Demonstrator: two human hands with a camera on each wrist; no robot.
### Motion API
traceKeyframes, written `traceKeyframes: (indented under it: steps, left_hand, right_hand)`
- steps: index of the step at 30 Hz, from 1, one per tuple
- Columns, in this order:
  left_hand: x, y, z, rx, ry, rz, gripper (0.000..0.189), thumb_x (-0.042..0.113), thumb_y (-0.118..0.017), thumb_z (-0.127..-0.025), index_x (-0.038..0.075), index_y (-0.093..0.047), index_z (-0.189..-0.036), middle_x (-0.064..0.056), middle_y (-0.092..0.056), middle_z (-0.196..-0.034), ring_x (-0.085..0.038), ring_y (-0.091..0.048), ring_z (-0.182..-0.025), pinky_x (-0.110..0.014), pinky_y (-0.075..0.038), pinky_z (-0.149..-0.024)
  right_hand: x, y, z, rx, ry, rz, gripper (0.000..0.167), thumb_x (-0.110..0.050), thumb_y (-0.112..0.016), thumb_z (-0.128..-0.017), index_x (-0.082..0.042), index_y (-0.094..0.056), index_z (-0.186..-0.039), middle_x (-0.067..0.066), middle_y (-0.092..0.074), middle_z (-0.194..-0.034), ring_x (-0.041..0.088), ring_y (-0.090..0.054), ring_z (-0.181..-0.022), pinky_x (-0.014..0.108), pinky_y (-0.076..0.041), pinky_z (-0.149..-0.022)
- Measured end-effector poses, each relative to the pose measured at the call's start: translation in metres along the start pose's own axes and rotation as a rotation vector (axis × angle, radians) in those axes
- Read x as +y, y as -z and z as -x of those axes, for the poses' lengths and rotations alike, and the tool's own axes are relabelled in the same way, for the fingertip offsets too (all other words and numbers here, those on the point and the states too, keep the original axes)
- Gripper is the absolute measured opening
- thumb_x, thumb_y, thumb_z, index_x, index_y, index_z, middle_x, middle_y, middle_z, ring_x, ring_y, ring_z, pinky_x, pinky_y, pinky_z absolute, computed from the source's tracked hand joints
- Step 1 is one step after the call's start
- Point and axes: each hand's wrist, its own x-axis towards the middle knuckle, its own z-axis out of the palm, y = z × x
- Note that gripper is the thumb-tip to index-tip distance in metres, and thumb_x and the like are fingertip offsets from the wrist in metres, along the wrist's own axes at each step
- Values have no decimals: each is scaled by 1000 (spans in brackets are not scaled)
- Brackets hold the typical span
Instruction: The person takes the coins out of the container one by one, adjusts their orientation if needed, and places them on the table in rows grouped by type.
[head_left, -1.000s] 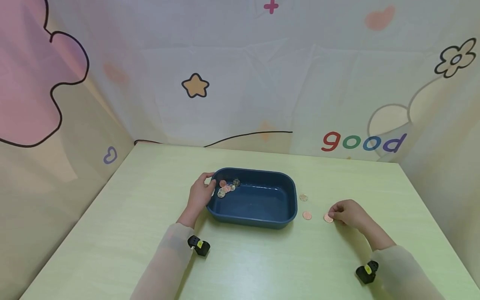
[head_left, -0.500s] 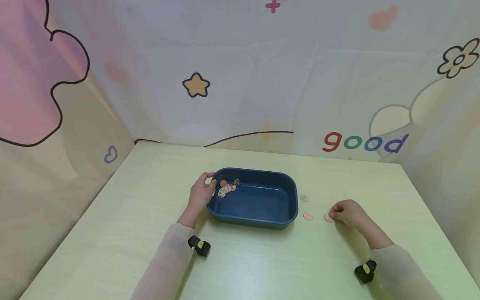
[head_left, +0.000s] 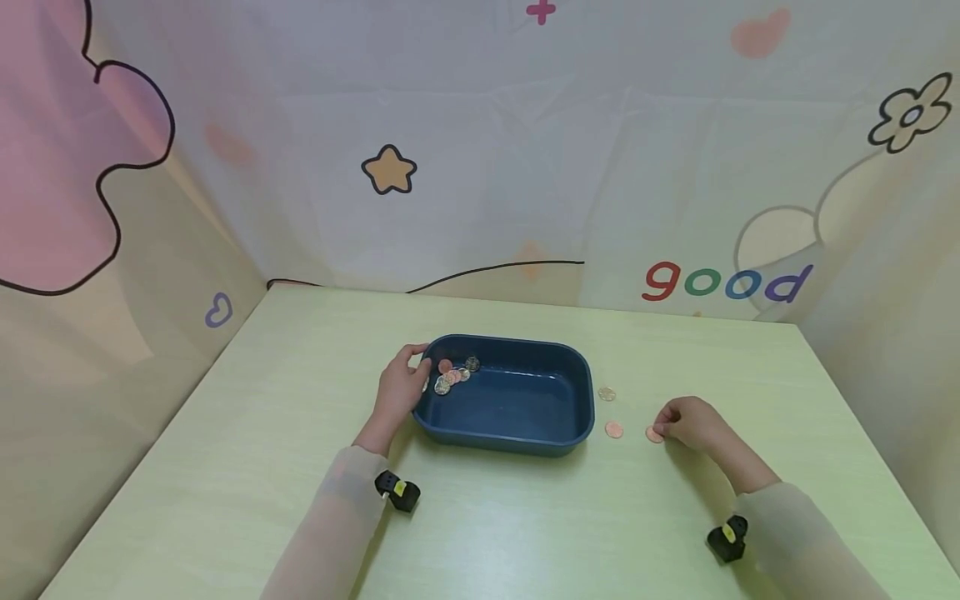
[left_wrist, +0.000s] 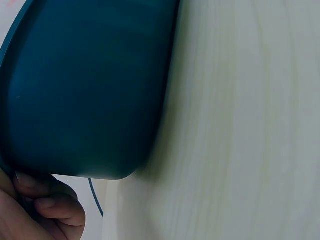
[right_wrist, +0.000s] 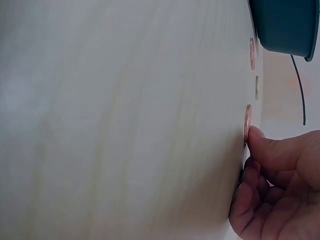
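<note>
A dark blue rectangular basin (head_left: 517, 410) stands on the table. My left hand (head_left: 399, 387) grips its left end, the thumb at the rim; in the left wrist view the fingers (left_wrist: 62, 205) are curled at the basin's corner. Several copper and silvery coins (head_left: 453, 377) lie inside at the left end. My right hand (head_left: 692, 422) is low over the table, thumb and fingertips pinching at the edge of a copper coin (head_left: 652, 434). In the right wrist view this coin (right_wrist: 247, 122) lies flat, with the thumb tip right at its edge and the other fingers curled underneath.
Between the basin and my right hand lie another copper coin (head_left: 614, 430) and a pale gold coin (head_left: 607, 394). The pale wooden table (head_left: 525, 525) ends at a printed cloth backdrop (head_left: 480, 183) behind and at both sides. Black wrist cameras (head_left: 399, 492) sit on both sleeves.
Almost nothing differs. The right forearm has shifted very slightly left, with the fingertips staying at the same copper coin; the left hand keeps its hold on the basin.
</note>
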Motion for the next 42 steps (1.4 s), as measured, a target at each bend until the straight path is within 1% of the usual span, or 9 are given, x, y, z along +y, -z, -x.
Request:
traceKeyframes:
  steps: [6,12,15,20,24,31,35,39,42]
  left_hand:
    - [1,1,1,-4,9,-3,39,19,-54,-104,5,-59,-140,-19,-67,-76,-11,-49,-60,-25,-36,-55]
    - [2,0,1,-1,17,-14,39,19,-55,-104,6,-59,-141,-21,-71,-86,-13,-55,-66,-24,-38,-58]
    - [1,-1,0,-8,20,-11,39,19,-54,-105,6,-59,-141,-22,-71,-86,-13,-54,-66,-24,-37,-57]
    - [0,-1,0,-11,16,-18,39,18,-53,-105,5,-58,-141,-19,-70,-86,-12,-53,-66,-24,-37,-58]
    - [1,0,1,-9,17,-10,39,19,-54,-105,6,-59,-141,-19,-70,-84,-12,-53,-65,-24,-38,-58]
    - [3,1,1,-14,20,-2,39,19,-54,-105,6,-58,-142,-18,-68,-78,-11,-48,-60,-25,-36,-56]
    - [2,0,0,-15,23,-2,40,20,-54,-105,7,-58,-142,-18,-68,-80,-10,-49,-62,-25,-36,-56]
    - [1,0,-1,-14,18,0,40,20,-54,-105,7,-58,-142,-16,-67,-77,-10,-47,-60,-25,-35,-55]
    - [1,0,-1,-12,13,-1,40,19,-54,-105,7,-58,-142,-15,-65,-75,-10,-46,-59,-25,-35,-55]
  right_hand:
    - [1,0,-2,-8,0,-1,16,-8,-67,-96,7,-67,-92,16,-65,-88,22,-55,-81,31,-43,-73]
    - [4,5,-1,-67,-40,-124,18,-8,-63,-99,9,-66,-103,16,-62,-96,22,-52,-86,31,-43,-73]
    - [6,8,0,-95,-55,-177,20,-8,-62,-99,10,-64,-108,14,-61,-97,20,-51,-86,30,-44,-73]
    - [7,12,0,-141,-67,-209,22,-9,-61,-100,10,-62,-112,8,-59,-94,18,-51,-82,27,-45,-69]
    - [4,18,0,-153,-45,-215,22,-6,-60,-99,11,-61,-113,8,-59,-93,18,-51,-82,28,-46,-68]
    - [-11,33,-1,-134,-30,-186,27,-15,-60,-102,9,-62,-115,15,-64,-100,22,-58,-90,31,-50,-73]
    - [-25,40,-1,-103,24,-163,29,-18,-61,-102,8,-62,-114,21,-65,-102,23,-59,-90,32,-50,-75]
    - [-43,47,-4,-90,81,-150,30,-19,-61,-102,8,-62,-116,23,-65,-103,23,-59,-90,36,-52,-79]
    - [-55,52,-8,-87,112,-138,29,-19,-60,-102,7,-62,-116,24,-66,-104,24,-61,-90,36,-52,-79]
